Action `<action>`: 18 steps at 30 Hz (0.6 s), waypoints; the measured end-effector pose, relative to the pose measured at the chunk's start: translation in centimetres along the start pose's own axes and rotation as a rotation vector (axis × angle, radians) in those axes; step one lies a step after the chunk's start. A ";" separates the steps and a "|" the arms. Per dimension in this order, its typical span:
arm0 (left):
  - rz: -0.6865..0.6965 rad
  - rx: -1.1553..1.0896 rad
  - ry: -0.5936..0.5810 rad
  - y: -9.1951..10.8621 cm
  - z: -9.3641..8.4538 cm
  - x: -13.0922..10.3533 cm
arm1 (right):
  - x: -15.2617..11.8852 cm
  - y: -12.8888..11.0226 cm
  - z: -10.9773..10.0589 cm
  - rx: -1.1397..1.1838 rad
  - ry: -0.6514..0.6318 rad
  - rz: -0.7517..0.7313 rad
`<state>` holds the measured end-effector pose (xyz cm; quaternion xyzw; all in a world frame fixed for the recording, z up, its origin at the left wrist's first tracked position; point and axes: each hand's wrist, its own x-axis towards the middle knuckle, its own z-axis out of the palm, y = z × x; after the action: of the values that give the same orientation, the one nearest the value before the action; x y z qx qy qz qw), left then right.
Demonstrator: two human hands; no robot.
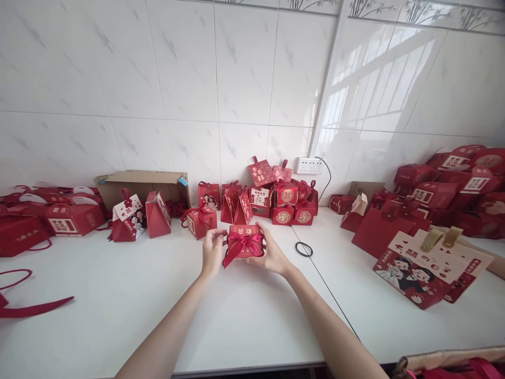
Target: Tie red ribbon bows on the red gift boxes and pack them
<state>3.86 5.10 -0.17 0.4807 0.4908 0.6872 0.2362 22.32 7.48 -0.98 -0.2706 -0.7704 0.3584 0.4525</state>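
A small red gift box (244, 233) with a red ribbon bow (241, 245) on its front rests on the white table (118, 300), near the middle. My left hand (212, 251) holds its left side with the fingers curled against it. My right hand (271, 251) grips its right side, thumb on the upper corner. Just behind the box stands a cluster of finished red boxes (283, 204) against the tiled wall.
An open cardboard carton (142, 184) and more red boxes (71, 217) stand at the left. Flat red box blanks (424, 268) and stacked boxes (453, 189) fill the right. A black band (303, 249) lies right of my hands. A red ribbon (27, 308) lies far left.
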 end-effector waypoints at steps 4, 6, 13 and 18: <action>-0.001 0.067 0.003 0.8 -0.2 -0.6 | 0.0 0.1 0.0 -0.006 0.011 -0.007; 0.016 0.099 -0.024 1.4 0.0 -1.0 | 0.0 0.1 0.0 -0.007 0.011 -0.008; 0.088 0.148 -0.018 1.9 0.7 -1.3 | 0.0 0.3 0.0 -0.049 0.022 -0.020; 0.184 0.145 -0.008 1.9 0.4 -1.7 | 0.1 0.0 0.3 -0.060 0.034 -0.042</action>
<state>5.23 3.19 0.81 0.5424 0.4921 0.6667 0.1386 22.05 7.46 -1.03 -0.2738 -0.7787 0.3207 0.4645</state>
